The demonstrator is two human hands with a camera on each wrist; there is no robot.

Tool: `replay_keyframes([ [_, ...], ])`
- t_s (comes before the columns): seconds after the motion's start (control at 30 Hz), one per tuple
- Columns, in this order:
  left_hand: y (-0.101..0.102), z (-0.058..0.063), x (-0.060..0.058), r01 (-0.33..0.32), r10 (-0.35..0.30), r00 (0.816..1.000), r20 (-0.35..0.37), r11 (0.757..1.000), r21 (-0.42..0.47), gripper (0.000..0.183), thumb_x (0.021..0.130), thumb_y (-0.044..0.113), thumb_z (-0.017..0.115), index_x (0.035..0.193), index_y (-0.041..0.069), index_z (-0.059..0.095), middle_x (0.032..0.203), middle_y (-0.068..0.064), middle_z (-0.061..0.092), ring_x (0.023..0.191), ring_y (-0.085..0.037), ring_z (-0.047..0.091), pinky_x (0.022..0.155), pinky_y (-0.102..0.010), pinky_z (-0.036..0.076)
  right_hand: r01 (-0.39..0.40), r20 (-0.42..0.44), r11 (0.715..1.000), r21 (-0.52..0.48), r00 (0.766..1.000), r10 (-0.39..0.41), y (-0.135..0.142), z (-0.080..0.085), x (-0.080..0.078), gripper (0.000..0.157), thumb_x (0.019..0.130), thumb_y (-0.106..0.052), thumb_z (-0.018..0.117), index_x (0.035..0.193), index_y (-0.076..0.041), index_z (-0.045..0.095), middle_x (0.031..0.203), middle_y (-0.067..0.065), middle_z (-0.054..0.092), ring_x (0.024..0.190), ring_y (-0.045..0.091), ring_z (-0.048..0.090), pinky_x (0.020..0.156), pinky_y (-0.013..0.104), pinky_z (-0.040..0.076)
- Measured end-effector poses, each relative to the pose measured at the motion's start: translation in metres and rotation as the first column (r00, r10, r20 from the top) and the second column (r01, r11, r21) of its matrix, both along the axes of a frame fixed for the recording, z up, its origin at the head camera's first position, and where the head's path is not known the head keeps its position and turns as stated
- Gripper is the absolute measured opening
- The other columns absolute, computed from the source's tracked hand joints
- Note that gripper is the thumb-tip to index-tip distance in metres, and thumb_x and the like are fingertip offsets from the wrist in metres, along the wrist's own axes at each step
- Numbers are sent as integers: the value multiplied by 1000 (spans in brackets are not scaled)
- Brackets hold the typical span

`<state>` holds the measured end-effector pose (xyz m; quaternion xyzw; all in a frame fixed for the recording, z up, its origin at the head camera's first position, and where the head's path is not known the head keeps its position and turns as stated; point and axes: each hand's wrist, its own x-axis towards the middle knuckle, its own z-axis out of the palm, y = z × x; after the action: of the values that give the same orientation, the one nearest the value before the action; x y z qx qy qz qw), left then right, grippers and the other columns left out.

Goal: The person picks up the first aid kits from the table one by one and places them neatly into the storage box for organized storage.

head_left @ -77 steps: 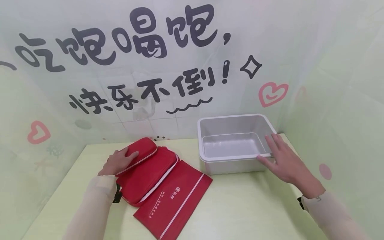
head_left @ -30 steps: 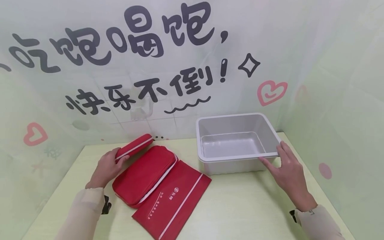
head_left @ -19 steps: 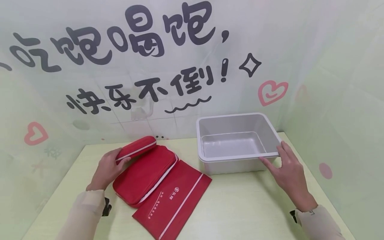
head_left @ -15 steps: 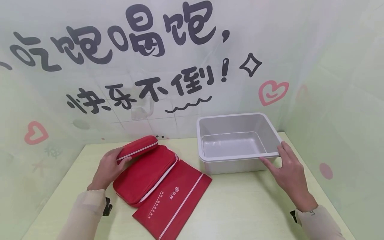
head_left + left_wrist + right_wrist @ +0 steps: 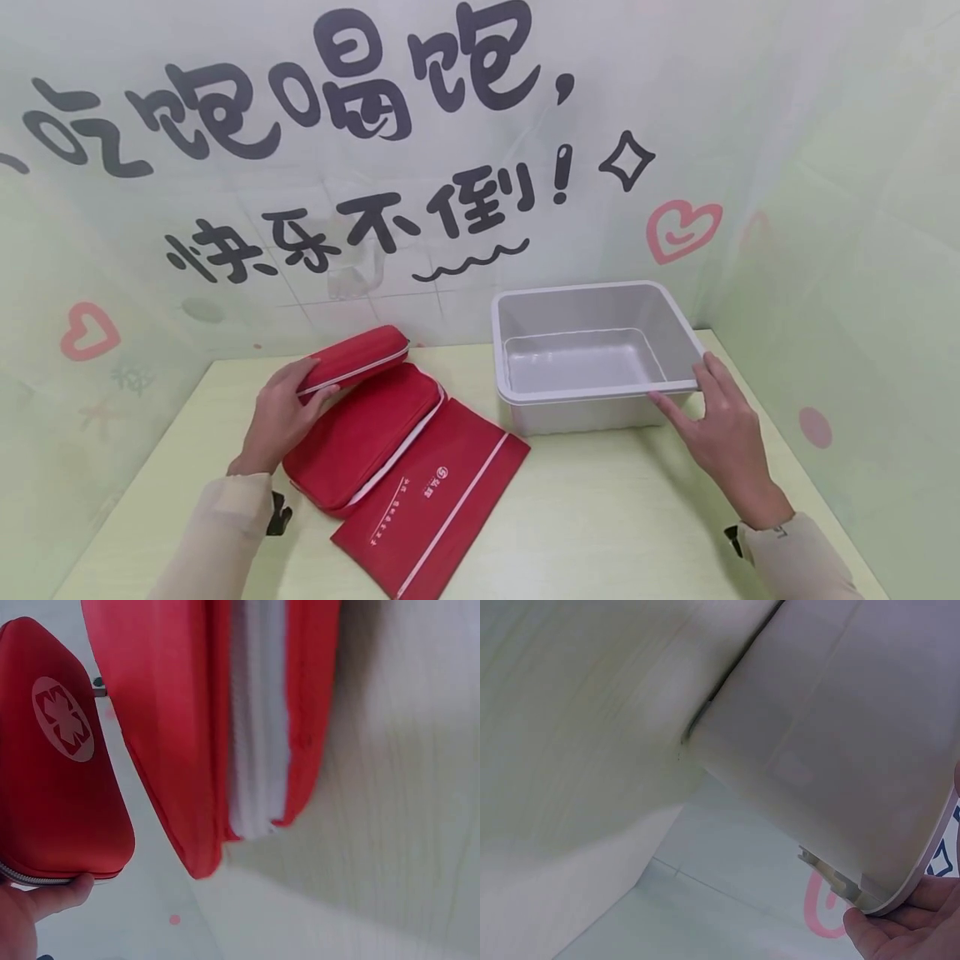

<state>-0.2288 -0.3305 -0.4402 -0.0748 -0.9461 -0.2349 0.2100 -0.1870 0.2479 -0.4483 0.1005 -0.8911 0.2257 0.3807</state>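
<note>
My left hand (image 5: 277,417) grips a red zippered hard case (image 5: 356,358) by its near left end, with the thumb along the front edge. The case is tilted up over a larger red zippered pouch (image 5: 367,433). In the left wrist view a pale round emblem shows on the face of the case (image 5: 60,795), and the thumb lies by its zip. My right hand (image 5: 723,437) holds the near right rim corner of a light grey plastic bin (image 5: 581,418), thumb under the rim and fingers over it. Nothing lies on the part of the bin's floor that shows.
A flat red folder-like bag (image 5: 438,508) with white lettering and a white stripe lies against the pouch's right side. All stand on a pale wood-look table (image 5: 600,517). Behind is a printed wall covering (image 5: 450,308), with light green sheets at both sides.
The left hand, earlier resting on the case, has lifted and tilted it; lately both have moved right and slightly up. The right hand has closed round the bin's corner.
</note>
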Motion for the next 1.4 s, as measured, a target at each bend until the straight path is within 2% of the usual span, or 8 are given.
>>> replay_keyframes([
  [0.2, 12, 3, 0, 4, -1, 1000, -20, 989, 147, 62, 85, 19, 80, 140, 4, 54, 129, -21, 59, 107, -41, 61, 81, -58, 55, 0, 2, 1000, 1, 1000, 0, -1, 0, 1, 77, 84, -50, 74, 124, 14, 58, 133, 31, 54, 112, 50, 59, 68, 67, 51],
  [0.37, 23, 10, 1, -16, -10, 996, 88, 958, 286, 58, 91, 35, 72, 139, 6, 56, 124, -21, 62, 104, -40, 62, 80, -56, 57, 3, 1, 1000, 1, 1000, -3, -1, 1, 0, 76, 81, -45, 77, 125, 14, 58, 134, 31, 54, 114, 50, 57, 68, 66, 51],
  [0.6, 32, 17, 3, -60, -27, 977, 213, 919, 390, 63, 94, 47, 65, 142, 9, 53, 129, -23, 59, 109, -42, 61, 82, -55, 57, 7, 1, 1000, 0, 1000, -7, -2, 1, 1, 73, 75, -34, 82, 124, 14, 58, 134, 31, 54, 115, 49, 57, 68, 66, 51],
  [0.73, 36, 19, 2, -75, -27, 973, 230, 902, 425, 68, 93, 51, 63, 144, 8, 51, 132, -23, 58, 110, -42, 61, 84, -54, 56, 8, 9, 1000, -6, 1000, -8, -3, 2, 1, 74, 75, -35, 83, 124, 14, 58, 134, 31, 54, 115, 49, 57, 69, 67, 51],
  [0.9, 41, 22, 0, -66, -43, 972, 229, 892, 447, 68, 94, 50, 62, 145, 7, 50, 132, -23, 58, 110, -42, 61, 86, -54, 55, 10, 18, 1000, -15, 1000, -9, -3, 2, 2, 82, 84, -55, 72, 125, 14, 58, 135, 31, 53, 116, 50, 56, 71, 67, 51],
  [0.97, 43, 23, -1, -61, -50, 972, 230, 890, 452, 67, 94, 50, 62, 145, 7, 50, 132, -23, 58, 110, -42, 61, 86, -54, 55, 9, 17, 1000, -15, 1000, -9, -3, 2, 2, 80, 83, -53, 74, 124, 14, 58, 135, 31, 53, 116, 50, 56, 71, 67, 51],
  [1.1, 47, 25, -3, -45, -68, 972, 225, 886, 461, 68, 94, 49, 64, 145, 7, 50, 133, -22, 58, 110, -41, 61, 85, -54, 55, 6, 8, 1000, -6, 1000, -6, -3, 3, 2, 73, 75, -34, 83, 123, 14, 58, 134, 32, 53, 115, 50, 57, 69, 67, 51],
  [1.4, 62, 36, -8, 5, -111, 975, 192, 878, 479, 66, 94, 48, 65, 144, 9, 51, 132, -21, 57, 110, -40, 60, 84, -56, 56, 2, 3, 1000, 1, 1000, -2, -2, 1, 2, 74, 81, -43, 77, 123, 15, 58, 133, 33, 54, 113, 51, 58, 68, 66, 52],
])
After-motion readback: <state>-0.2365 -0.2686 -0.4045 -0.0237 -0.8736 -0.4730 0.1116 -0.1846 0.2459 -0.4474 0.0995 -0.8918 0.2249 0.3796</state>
